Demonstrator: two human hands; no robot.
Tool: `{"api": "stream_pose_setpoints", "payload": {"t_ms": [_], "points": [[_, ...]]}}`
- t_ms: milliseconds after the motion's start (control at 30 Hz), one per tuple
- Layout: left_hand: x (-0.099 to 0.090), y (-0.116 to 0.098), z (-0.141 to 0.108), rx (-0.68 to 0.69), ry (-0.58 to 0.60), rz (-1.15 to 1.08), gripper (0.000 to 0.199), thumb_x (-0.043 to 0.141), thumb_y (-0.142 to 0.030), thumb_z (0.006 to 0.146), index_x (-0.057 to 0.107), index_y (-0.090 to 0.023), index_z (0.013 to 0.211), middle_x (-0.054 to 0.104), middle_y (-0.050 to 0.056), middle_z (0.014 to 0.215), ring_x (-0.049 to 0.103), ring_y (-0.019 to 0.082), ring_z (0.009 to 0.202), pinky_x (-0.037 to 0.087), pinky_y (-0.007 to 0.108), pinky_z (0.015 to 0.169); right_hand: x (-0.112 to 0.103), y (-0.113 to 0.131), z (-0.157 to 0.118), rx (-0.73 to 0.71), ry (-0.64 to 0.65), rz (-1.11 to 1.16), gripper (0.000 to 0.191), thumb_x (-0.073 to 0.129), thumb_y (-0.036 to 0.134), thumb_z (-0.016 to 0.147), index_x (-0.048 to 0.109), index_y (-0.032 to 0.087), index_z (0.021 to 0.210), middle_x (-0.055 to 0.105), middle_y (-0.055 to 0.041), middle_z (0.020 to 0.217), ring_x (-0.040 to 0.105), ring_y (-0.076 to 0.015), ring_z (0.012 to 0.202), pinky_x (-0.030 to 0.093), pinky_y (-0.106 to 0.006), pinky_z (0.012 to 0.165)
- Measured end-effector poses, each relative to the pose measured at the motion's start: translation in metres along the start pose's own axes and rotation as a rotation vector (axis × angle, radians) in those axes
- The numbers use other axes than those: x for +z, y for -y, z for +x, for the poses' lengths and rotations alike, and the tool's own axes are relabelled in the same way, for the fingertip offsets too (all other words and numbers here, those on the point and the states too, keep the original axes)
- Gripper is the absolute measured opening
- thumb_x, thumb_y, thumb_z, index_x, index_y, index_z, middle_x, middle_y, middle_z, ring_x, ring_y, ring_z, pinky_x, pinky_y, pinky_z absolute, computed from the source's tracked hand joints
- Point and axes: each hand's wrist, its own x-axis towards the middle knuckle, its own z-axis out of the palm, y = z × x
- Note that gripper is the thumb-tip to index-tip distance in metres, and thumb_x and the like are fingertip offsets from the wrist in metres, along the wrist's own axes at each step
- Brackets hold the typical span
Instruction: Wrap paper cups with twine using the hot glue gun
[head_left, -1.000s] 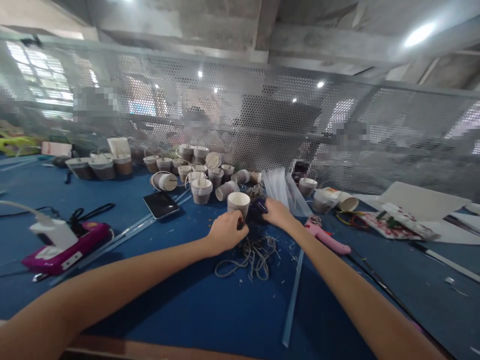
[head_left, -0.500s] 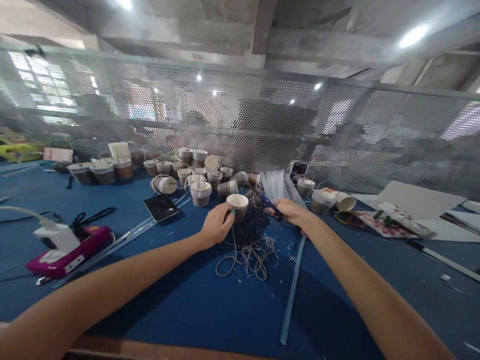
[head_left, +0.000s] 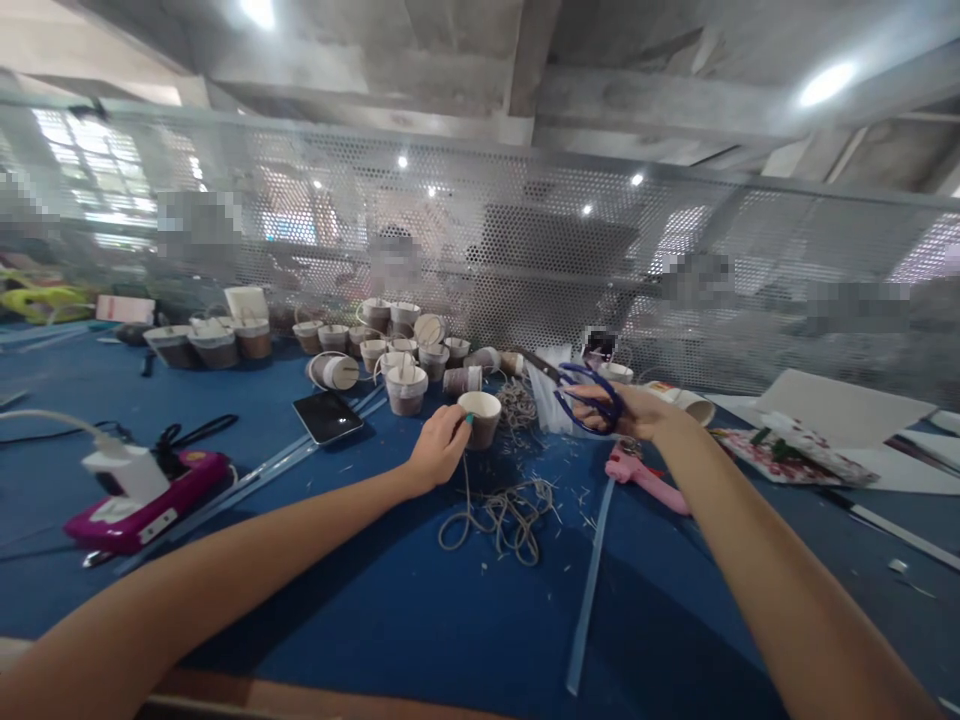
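My left hand (head_left: 439, 447) is closed on the near left side of a small paper cup (head_left: 484, 424), pale inside and brown outside, which stands upright on the blue table. From beneath that hand a grey cord (head_left: 517, 515) runs down into a loose tangle. Farther right, my right hand (head_left: 626, 408) grips blue-handled scissors (head_left: 589, 398), raised above the table with the blades pointing left toward the back. A pink glue gun (head_left: 645, 480) lies below my right wrist, with a clear glue stick (head_left: 590, 590) stretching from it toward me.
Several cord-wrapped cups (head_left: 405, 388) cluster behind my left hand. To the left lie a phone (head_left: 328, 415) and a purple power strip (head_left: 150, 505). A perforated metal screen (head_left: 555, 260) rises at the back. White sheets (head_left: 847, 405) and a red-and-white packet (head_left: 806, 455) lie on the right.
My right hand has moved right with the scissors, away from the cup, uncovering the pink glue gun. My left hand stays on the cup.
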Motion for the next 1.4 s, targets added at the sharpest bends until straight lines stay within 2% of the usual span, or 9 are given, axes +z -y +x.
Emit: {"api": "stream_pose_setpoints", "payload": {"t_ms": [167, 267, 367, 467, 533, 667, 767, 967, 1400], "points": [[-0.003, -0.001, -0.001, -0.022, 0.004, -0.068, 0.023, 0.034, -0.027, 0.088, 0.044, -0.020, 0.070, 0.047, -0.001, 0.065, 0.047, 0.016, 0.066, 0.038, 0.028, 0.064, 0.024, -0.004, -0.005, -0.107, 0.033, 0.193, 0.018, 0.059, 0.035, 0.080, 0.052, 0.019, 0.080, 0.054, 0.0000, 0.076, 0.041, -0.0078, 0.054, 0.041, -0.024, 0.052], [-0.005, 0.000, -0.003, 0.001, 0.024, -0.111, 0.026, 0.031, -0.030, 0.090, 0.045, -0.019, 0.071, 0.049, -0.001, 0.066, 0.048, 0.015, 0.065, 0.038, 0.027, 0.064, 0.040, -0.014, -0.009, -0.131, 0.152, 0.328, 0.022, 0.059, 0.036, 0.081, 0.049, 0.018, 0.074, 0.046, 0.0039, 0.068, 0.030, -0.0055, 0.049, 0.036, -0.019, 0.047], [-0.005, 0.001, -0.005, 0.040, 0.058, -0.146, 0.026, 0.031, -0.031, 0.088, 0.046, -0.019, 0.071, 0.049, 0.000, 0.066, 0.048, 0.015, 0.065, 0.039, 0.027, 0.064, 0.046, -0.022, -0.019, -0.054, 0.307, 0.351, 0.049, 0.043, 0.065, 0.085, 0.041, 0.020, 0.065, 0.031, 0.0075, 0.055, 0.016, -0.0056, 0.043, 0.019, -0.015, 0.034], [-0.004, 0.002, -0.006, 0.063, 0.063, -0.165, 0.025, 0.031, -0.031, 0.086, 0.045, -0.019, 0.069, 0.047, -0.001, 0.064, 0.047, 0.015, 0.064, 0.038, 0.028, 0.064, 0.045, -0.029, -0.032, 0.040, 0.494, 0.380, 0.076, 0.010, 0.090, 0.070, 0.041, 0.021, 0.066, 0.036, 0.0062, 0.052, 0.017, -0.0043, 0.037, 0.015, -0.015, 0.026], [-0.004, 0.003, -0.006, 0.066, 0.050, -0.174, 0.024, 0.030, -0.030, 0.085, 0.044, -0.019, 0.068, 0.046, -0.001, 0.063, 0.045, 0.015, 0.063, 0.037, 0.028, 0.063, 0.042, -0.036, -0.038, 0.092, 0.617, 0.368, 0.089, -0.004, 0.093, 0.060, 0.046, 0.019, 0.070, 0.042, 0.0035, 0.053, 0.023, -0.0044, 0.033, 0.019, -0.016, 0.023], [-0.004, 0.002, -0.005, 0.068, 0.039, -0.198, 0.025, 0.029, -0.030, 0.086, 0.042, -0.019, 0.068, 0.042, -0.002, 0.061, 0.041, 0.013, 0.059, 0.035, 0.027, 0.060, 0.036, -0.053, -0.041, 0.230, 0.771, 0.141, 0.109, -0.017, 0.090, 0.055, 0.055, 0.012, 0.082, 0.051, -0.0032, 0.057, 0.037, -0.0076, 0.035, 0.029, -0.020, 0.024], [-0.004, 0.001, -0.006, 0.086, 0.044, -0.201, 0.025, 0.030, -0.029, 0.086, 0.041, -0.020, 0.066, 0.040, -0.003, 0.060, 0.040, 0.013, 0.057, 0.033, 0.027, 0.058, 0.038, -0.060, -0.039, 0.275, 0.751, 0.076, 0.112, -0.014, 0.090, 0.058, 0.058, 0.010, 0.086, 0.052, -0.0040, 0.060, 0.040, -0.0078, 0.038, 0.032, -0.019, 0.027], [-0.005, -0.002, -0.007, 0.130, 0.065, -0.216, 0.025, 0.029, -0.029, 0.086, 0.039, -0.020, 0.065, 0.041, -0.002, 0.060, 0.039, 0.013, 0.058, 0.034, 0.027, 0.058, 0.049, -0.068, -0.031, 0.243, 0.625, 0.258, 0.103, -0.007, 0.089, 0.065, 0.058, 0.011, 0.083, 0.048, -0.0024, 0.061, 0.040, -0.0082, 0.041, 0.030, -0.017, 0.027], [-0.003, 0.003, -0.006, 0.334, 0.061, -0.089, 0.023, 0.029, -0.023, 0.088, 0.038, -0.020, 0.067, 0.043, 0.000, 0.064, 0.041, 0.015, 0.060, 0.034, 0.029, 0.059, 0.076, -0.071, -0.024, 0.182, 0.768, 0.671, 0.091, 0.002, 0.087, 0.071, 0.053, 0.012, 0.080, 0.042, 0.0019, 0.059, 0.031, -0.0061, 0.043, 0.024, -0.014, 0.027]]}}
